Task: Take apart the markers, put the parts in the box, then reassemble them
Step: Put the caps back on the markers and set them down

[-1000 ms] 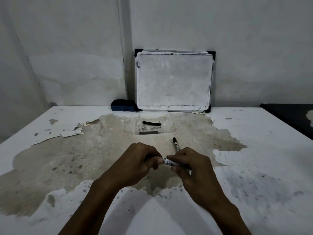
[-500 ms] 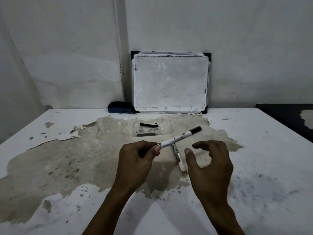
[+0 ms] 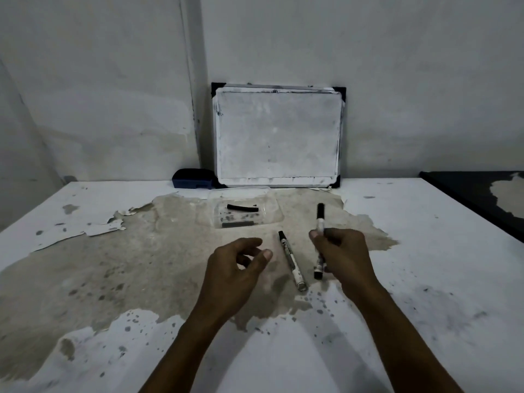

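Right hand (image 3: 344, 255) is gripping a capped marker (image 3: 320, 222) between thumb and fingers around its mid-barrel. The marker's long axis is running nearly straight away from the person: black cap end pointing toward the clear box (image 3: 270, 204), black rear end sticking out below the hand toward the person.

Left hand (image 3: 241, 258) is holding nothing, fingers loosely curled, thumb and forefinger apart, hovering above the counter (image 3: 425, 265).

Second marker (image 3: 292, 260) is lying flat on the counter between the two hands, uncapped, its dark tip pointing toward the box and its rear end toward the person, tilted slightly off the held marker's line. It is lying just beside the right hand's thumb side and a little farther from the left fingertips.

Box is sitting beyond both hands, in front of the whiteboard (image 3: 279, 136) leaning on the wall. Inside the box: one black piece (image 3: 242, 207) toward the far side, one grey stick-like piece (image 3: 236, 223) toward the near side. Exact part type is too small to tell.

Judgement: the coming move is turning on the held marker's axis. The cap end is pointing away, so the free left hand would need to reach forward and across, past the lying marker, to pull along that line.
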